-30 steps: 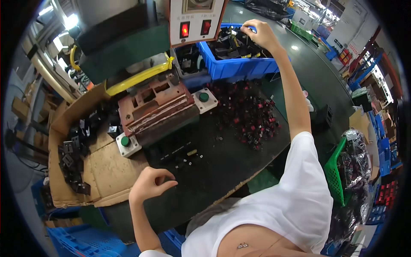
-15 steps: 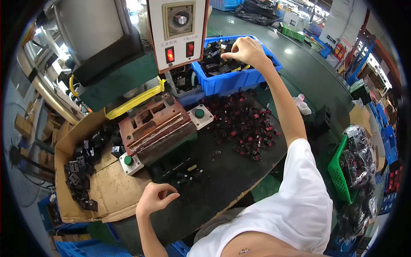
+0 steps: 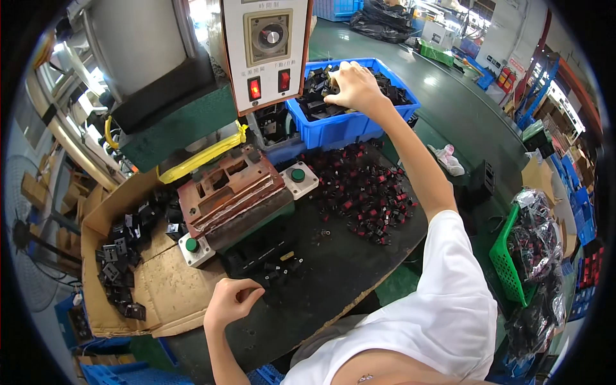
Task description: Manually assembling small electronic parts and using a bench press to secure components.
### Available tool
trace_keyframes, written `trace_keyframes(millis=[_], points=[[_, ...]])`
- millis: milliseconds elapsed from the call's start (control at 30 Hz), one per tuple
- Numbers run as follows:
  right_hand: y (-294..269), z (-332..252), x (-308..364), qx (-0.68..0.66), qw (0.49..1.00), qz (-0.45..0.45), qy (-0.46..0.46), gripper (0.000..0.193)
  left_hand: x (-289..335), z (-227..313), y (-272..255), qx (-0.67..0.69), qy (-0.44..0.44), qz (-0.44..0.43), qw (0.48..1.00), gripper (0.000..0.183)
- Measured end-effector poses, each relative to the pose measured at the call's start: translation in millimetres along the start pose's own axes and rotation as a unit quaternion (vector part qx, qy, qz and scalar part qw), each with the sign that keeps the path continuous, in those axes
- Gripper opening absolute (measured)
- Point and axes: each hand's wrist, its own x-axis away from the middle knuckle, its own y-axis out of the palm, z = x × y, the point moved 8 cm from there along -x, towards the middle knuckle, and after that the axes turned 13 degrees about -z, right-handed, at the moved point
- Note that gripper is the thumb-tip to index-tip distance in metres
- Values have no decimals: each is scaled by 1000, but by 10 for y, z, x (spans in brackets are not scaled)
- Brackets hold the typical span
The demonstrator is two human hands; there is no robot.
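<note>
My right hand (image 3: 357,88) reaches over the blue bin (image 3: 327,131), thumb and fingers apart, with nothing visible held. Black plastic parts (image 3: 391,92), some with yellowish bits, fill that bin. Low over the dark worktable (image 3: 324,282), my left hand (image 3: 232,303) is curled with thumb and fingertips close together; whatever they may hold is hidden. Just beyond it lie several small black pieces (image 3: 277,273). Farther back stands the press base with a reddish-brown metal fixture (image 3: 224,183), flanked by a near green button (image 3: 192,244) and a far green button (image 3: 298,174).
A pile of black-and-red small parts (image 3: 369,199) covers the table's right side. At left, a cut-down cardboard box (image 3: 170,289) holds black housings (image 3: 114,256). The control box (image 3: 269,58) overhangs the back. A green basket (image 3: 505,260) with plastic-bagged parts stands at right.
My right hand has moved slightly lower and left over the blue bin, its fingers spreading from a curl. My left hand has shifted slightly nearer me, with its thumb and fingertips closer together.
</note>
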Motion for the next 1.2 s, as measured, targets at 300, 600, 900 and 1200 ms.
trace_keyframes(millis=[300, 600, 900, 1200], points=[[-51, -40, -18, -37, 998, 58, -5, 25, -6, -26, -13, -23, 6, 25, 999, 6], [115, 624, -151, -670, 742, -10, 14, 26, -12, -74, -47, -41, -2, 53, 998, 3], [392, 837, -206, -795, 603, -64, -5, 36, -3, -31, -102, -43, 11, 104, 994, 2], [116, 510, -72, -190, 978, -29, -77, 71, 45, -31, -149, -34, 20, 143, 989, 3]])
